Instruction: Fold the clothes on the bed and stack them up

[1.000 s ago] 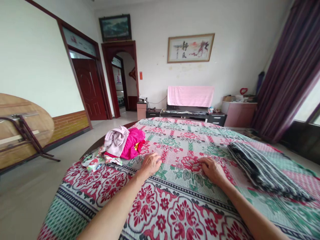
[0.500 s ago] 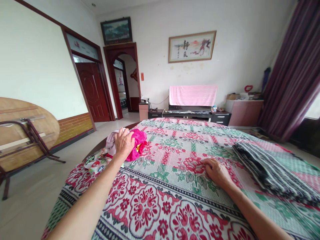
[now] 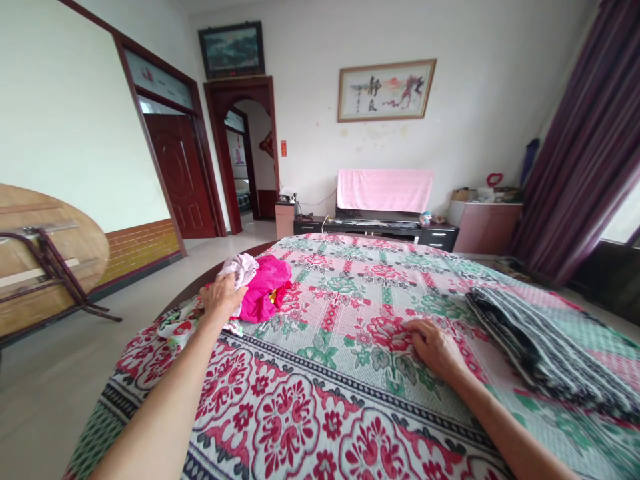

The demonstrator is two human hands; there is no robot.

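Note:
A crumpled pile of clothes lies on the left of the table, with a bright pink garment (image 3: 267, 283) beside a pale pink garment (image 3: 240, 268). My left hand (image 3: 220, 297) is at the pile's near left side, its fingers bent against the pale pink garment; their tips are partly hidden. Under and left of that hand is a white printed cloth (image 3: 175, 329) with red and green patches. My right hand (image 3: 436, 347) rests on the flowered tablecloth (image 3: 345, 353), fingers loosely curled, with no object visible in them.
A folded black-and-white striped cloth (image 3: 545, 350) lies on the table's right side. Leaning at the left wall is a folded round tabletop (image 3: 60, 247) with metal legs. Across the room stands a low cabinet (image 3: 440, 238) below a pink towel (image 3: 385, 190).
My left hand has slid left and down from the top of the pile to its near left side, uncovering more of both pink garments. My right hand stays in place.

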